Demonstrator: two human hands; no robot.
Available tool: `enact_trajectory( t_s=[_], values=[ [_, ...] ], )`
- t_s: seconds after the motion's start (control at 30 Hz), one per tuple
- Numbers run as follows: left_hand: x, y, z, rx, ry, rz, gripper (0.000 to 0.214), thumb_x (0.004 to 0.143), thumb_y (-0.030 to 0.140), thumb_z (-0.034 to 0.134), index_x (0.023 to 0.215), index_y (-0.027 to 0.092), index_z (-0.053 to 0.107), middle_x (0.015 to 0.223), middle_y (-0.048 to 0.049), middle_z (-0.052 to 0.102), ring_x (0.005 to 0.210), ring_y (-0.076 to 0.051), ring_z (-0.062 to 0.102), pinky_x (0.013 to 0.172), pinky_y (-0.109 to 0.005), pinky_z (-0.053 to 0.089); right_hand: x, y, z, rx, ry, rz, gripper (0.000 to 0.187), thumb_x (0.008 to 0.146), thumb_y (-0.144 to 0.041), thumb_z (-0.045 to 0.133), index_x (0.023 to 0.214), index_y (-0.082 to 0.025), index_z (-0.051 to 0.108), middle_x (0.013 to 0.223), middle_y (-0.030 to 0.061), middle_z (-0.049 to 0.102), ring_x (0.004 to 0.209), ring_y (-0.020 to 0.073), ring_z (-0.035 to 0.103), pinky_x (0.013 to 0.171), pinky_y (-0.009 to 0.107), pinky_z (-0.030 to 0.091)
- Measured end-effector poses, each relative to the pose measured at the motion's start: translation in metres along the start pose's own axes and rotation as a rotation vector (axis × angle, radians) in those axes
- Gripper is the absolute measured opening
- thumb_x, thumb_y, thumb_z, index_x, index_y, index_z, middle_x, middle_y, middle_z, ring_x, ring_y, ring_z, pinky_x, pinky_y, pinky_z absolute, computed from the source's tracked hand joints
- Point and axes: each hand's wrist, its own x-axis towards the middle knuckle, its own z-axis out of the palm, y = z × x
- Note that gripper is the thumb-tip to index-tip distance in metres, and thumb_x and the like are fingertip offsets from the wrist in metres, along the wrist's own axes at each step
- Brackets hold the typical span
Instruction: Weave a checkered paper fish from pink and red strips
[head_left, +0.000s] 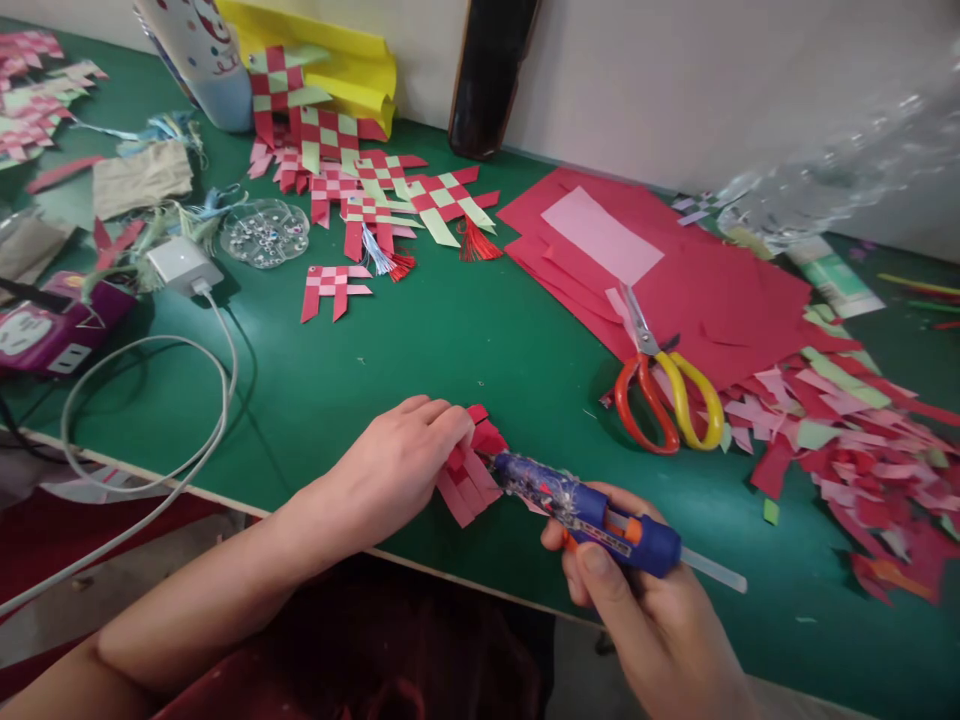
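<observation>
The left hand [409, 450], fingers curled, holds a red-and-pink strip-paper piece [466, 488] near the green tabletop's [420, 350] front edge; the right hand [637, 590] wraps a blue plastic glue gun [577, 500], nozzle at the piece. Green surface separates both from orange-and-yellow-handled metal scissors [645, 340].

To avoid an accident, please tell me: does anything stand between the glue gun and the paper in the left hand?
Nothing visible: the right hand holds the glue gun with its tip at the paper.
</observation>
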Motion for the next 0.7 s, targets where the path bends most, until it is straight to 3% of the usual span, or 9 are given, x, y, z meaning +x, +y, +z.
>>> enact_trajectory(
  t_s=[0.27, 0.53, 0.7],
  values=[
    [-0.001, 0.000, 0.000, -0.023, 0.027, 0.014, 0.024, 0.082, -0.002, 0.036, 0.086, 0.018, 0.049, 0.079, -0.0018, 0.058, 0.072, -0.017, 0.050, 0.072, -0.032, 0.044, 0.007, -0.008, 0.005, -0.204, 0.016, 0.019, 0.026, 0.096, -0.040, 0.046, 0.116, -0.022, 0.048, 0.099, 0.0080, 0.066, 0.068, 0.0131, 0.063, 0.054, 0.022, 0.051],
    [-0.001, 0.000, -0.001, -0.025, 0.014, -0.015, 0.026, 0.080, -0.003, 0.036, 0.085, 0.018, 0.050, 0.081, -0.0032, 0.059, 0.078, -0.018, 0.053, 0.074, -0.032, 0.044, 0.013, -0.013, 0.006, -0.310, 0.038, -0.023, 0.025, 0.095, -0.041, 0.047, 0.112, -0.023, 0.048, 0.086, 0.0026, 0.067, 0.063, 0.0129, 0.064, 0.058, 0.022, 0.052],
    [-0.001, 0.001, -0.001, -0.020, 0.018, -0.017, 0.028, 0.077, -0.005, 0.035, 0.086, 0.018, 0.050, 0.080, -0.0034, 0.059, 0.078, -0.018, 0.053, 0.073, -0.031, 0.044, 0.012, -0.015, 0.008, -0.348, 0.020, -0.024, 0.025, 0.096, -0.041, 0.046, 0.114, -0.024, 0.045, 0.077, 0.0002, 0.067, 0.053, 0.0122, 0.062, 0.048, 0.020, 0.047]
  ],
)
